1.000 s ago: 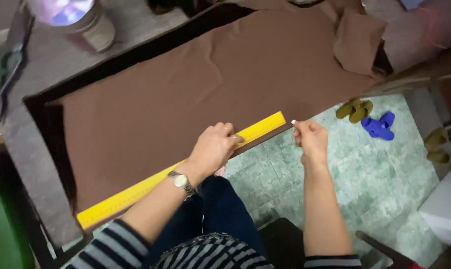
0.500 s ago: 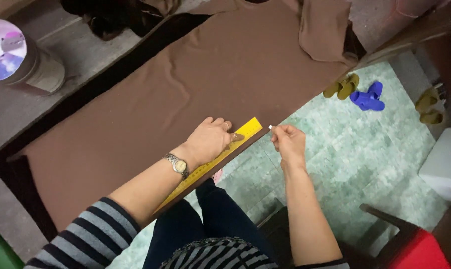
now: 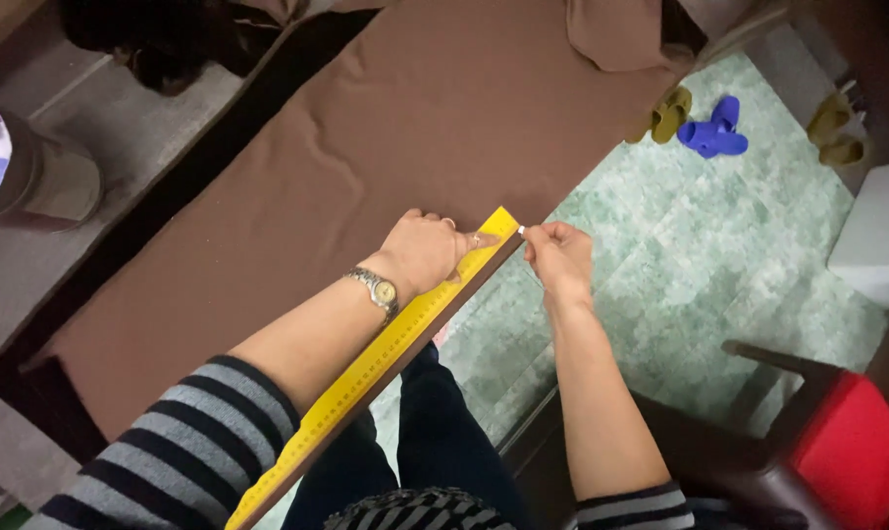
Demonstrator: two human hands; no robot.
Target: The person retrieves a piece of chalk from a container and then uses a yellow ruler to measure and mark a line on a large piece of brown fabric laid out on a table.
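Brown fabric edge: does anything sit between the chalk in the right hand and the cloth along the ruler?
Nothing visible does. The right hand pinches white chalk at the far end of the yellow ruler, which the left hand presses on the brown fabric.

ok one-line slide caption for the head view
Left hand presses yellow ruler on brown fabric; right hand pinches white chalk.

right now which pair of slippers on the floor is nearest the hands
The olive-yellow slippers, lying by the brown cloth's edge. The blue pair lies just beyond them, and the tan pair sits farthest right.
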